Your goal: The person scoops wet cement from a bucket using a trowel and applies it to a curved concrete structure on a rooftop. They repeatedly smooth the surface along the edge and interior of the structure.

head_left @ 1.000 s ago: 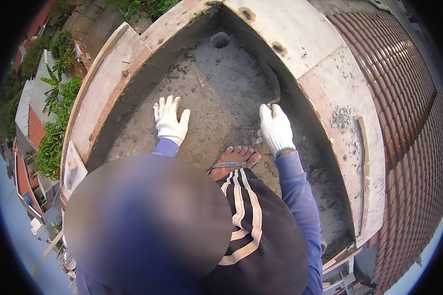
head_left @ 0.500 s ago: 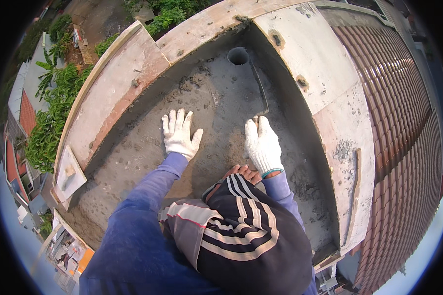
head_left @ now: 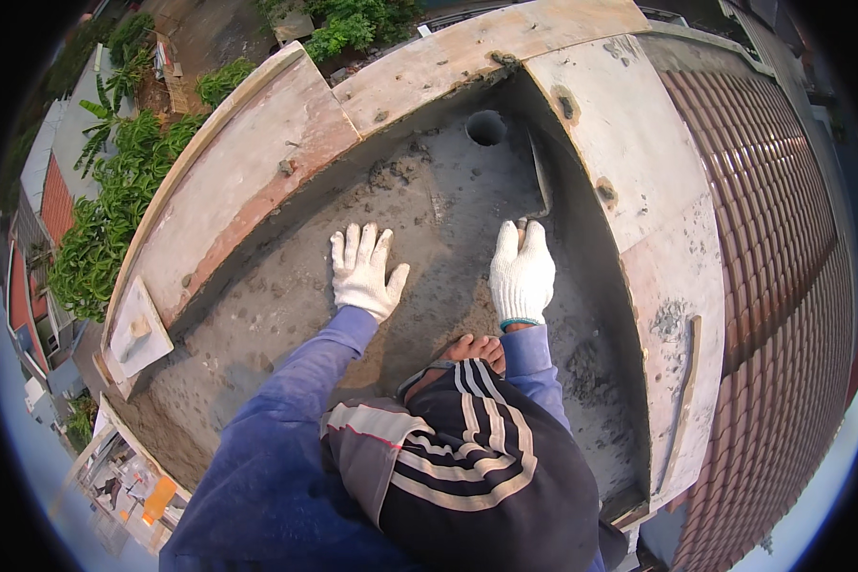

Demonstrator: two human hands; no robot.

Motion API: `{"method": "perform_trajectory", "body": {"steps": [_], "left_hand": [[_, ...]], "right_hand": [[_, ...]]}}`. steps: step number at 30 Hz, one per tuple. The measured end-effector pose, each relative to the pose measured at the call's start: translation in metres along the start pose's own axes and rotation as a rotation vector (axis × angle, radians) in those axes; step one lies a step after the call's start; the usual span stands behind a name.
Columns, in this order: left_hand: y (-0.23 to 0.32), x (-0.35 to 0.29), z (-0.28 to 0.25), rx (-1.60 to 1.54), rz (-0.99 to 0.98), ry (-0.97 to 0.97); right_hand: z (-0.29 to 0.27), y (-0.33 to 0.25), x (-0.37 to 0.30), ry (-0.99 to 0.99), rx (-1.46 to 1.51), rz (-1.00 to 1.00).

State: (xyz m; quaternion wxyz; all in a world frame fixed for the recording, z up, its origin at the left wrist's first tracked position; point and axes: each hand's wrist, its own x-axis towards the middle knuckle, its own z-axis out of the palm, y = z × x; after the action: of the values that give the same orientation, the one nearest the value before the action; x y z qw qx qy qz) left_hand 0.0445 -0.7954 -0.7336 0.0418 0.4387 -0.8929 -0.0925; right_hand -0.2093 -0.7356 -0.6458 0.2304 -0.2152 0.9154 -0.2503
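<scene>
My left hand (head_left: 364, 272), in a white knitted glove, rests flat on the grey cement floor (head_left: 300, 310) of a sunken form, its fingers spread. In its own white glove, my right hand (head_left: 523, 272) is closed round the handle of a trowel (head_left: 541, 181). The trowel's thin blade points away from me, seen nearly edge-on, close against the right inner wall (head_left: 582, 205). A round hole (head_left: 486, 128) opens in the cement near the far corner, just left of the blade. Rough cement lumps (head_left: 400, 170) lie left of that hole.
Pale boards (head_left: 658, 219) rim the form on both sides. A plastering float (head_left: 138, 329) lies on the left rim and a thin wooden strip (head_left: 682, 405) on the right. Beyond the right rim slopes a brown tiled roof (head_left: 763, 219). My bare foot (head_left: 477, 351) stands between my arms.
The trowel blade has swung right, from beside the hole to along the right wall. My left hand stays flat on the cement. The whole view has shifted slightly.
</scene>
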Motion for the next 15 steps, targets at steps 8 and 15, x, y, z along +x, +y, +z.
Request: {"method": "perform_trajectory", "body": {"steps": [8, 15], "left_hand": [[0.0, 0.0, -0.005, -0.028, 0.008, 0.034], [0.001, 0.0, -0.003, -0.015, 0.014, 0.051]], "right_hand": [[-0.026, 0.023, -0.033, 0.085, -0.048, -0.145], [-0.027, -0.001, -0.01, -0.03, -0.155, -0.268]]}}
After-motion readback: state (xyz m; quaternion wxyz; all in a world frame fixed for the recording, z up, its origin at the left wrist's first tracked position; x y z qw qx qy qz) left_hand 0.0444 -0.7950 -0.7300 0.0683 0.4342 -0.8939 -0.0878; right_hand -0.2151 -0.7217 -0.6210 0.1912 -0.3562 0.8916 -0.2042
